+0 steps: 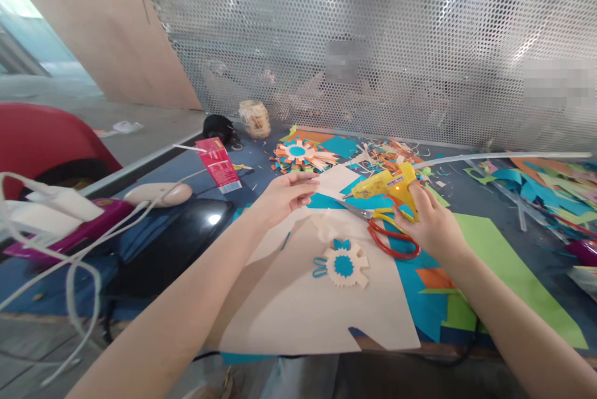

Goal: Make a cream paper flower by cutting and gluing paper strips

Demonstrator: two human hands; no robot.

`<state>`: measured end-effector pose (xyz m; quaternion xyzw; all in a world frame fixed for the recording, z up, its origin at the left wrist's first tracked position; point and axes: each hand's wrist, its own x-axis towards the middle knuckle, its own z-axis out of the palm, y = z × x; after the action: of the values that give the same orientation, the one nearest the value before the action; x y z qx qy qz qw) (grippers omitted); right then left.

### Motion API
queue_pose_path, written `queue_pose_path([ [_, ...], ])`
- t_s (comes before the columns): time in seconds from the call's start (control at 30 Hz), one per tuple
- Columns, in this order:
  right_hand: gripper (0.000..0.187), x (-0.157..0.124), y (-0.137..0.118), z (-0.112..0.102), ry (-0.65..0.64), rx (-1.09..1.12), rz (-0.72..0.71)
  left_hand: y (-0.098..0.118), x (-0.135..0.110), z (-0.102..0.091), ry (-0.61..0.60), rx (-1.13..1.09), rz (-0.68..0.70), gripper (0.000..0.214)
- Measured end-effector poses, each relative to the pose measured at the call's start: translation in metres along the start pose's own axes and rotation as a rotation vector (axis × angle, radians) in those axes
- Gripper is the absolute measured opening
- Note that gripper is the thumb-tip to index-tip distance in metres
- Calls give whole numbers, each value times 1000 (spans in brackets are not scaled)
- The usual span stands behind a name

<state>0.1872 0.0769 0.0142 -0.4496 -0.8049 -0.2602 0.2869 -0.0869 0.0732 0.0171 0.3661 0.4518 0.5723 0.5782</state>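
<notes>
My right hand [426,215] is closed around the handle of a yellow hot glue gun [385,186], whose nozzle points left and whose small light glows orange. A clear glue stick [494,156] sticks out behind it. To its left my left hand [288,197] is held in a pinch, fingertips together; what lies between them is too small to make out. Below the hands, on a large cream sheet [289,306], lies a cream gear-shaped cutout [359,262] with a blue centre and blue loops at its left. Scissors [394,240] with red and yellow handles rest beneath the glue gun.
Finished-looking paper flowers [297,151] and scraps [396,153] lie at the back, before a perforated metal panel [373,13]. Leftward are a pink packet [219,165], a phone-like black slab [172,247], a white mouse [158,194] and a purple power strip [79,231] with cables. Green sheets [508,268] lie right.
</notes>
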Motion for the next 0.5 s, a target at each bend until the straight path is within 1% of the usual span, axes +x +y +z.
queue_pose_path([
  [0.13,36,0,0,-1,14,-26,-13,2,0,1,8,-13,-10,19],
  [0.33,35,2,-2,-5,-26,-46,-12,3,0,1,22,-14,-22,17],
  [0.5,36,1,-2,-5,-50,-26,-5,1,2,-1,6,-11,-10,18],
])
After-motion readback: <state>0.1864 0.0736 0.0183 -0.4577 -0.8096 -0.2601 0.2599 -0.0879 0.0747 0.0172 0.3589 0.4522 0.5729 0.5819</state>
